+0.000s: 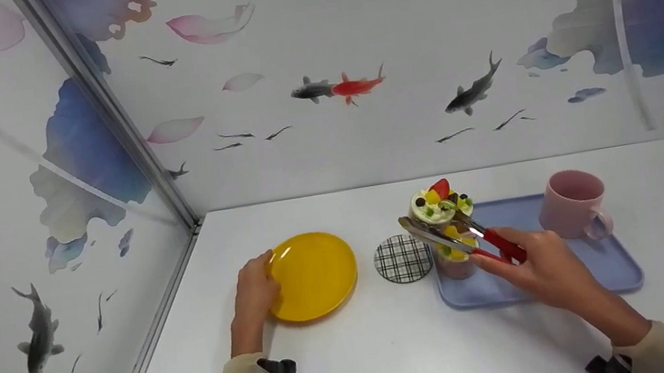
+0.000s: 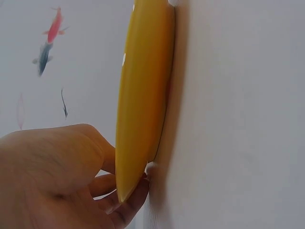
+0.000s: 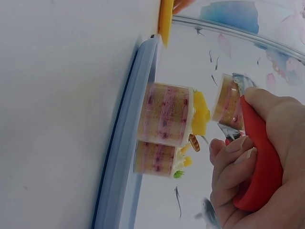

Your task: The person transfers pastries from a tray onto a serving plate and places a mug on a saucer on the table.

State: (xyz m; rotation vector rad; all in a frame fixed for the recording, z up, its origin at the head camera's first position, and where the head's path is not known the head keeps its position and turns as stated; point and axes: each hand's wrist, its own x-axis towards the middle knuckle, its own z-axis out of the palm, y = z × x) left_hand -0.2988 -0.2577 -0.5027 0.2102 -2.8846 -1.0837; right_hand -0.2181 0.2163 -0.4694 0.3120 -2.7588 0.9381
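Observation:
My right hand (image 1: 545,266) grips a pair of tongs (image 1: 499,247) with red handles. Between their metal tips is a small layered cake in a clear cup (image 3: 228,102), topped with cream, a strawberry and other fruit (image 1: 436,202). It is held up above the tray, clear of the other cakes. Two more cake cups (image 3: 165,114) stand on the blue tray (image 1: 487,298); in the head view the lifted one and the tongs partly cover them. At the left, my left hand (image 1: 255,290) pinches the rim of a yellow plate (image 1: 312,275), some fingertips under its edge (image 2: 136,195).
A round plaid coaster (image 1: 402,259) lies between the plate and the tray, right by the tray's left edge. On the tray's right side stands a pink mug (image 1: 571,203), its handle toward the lower right. White printed walls (image 1: 326,148) close off the table's back and left.

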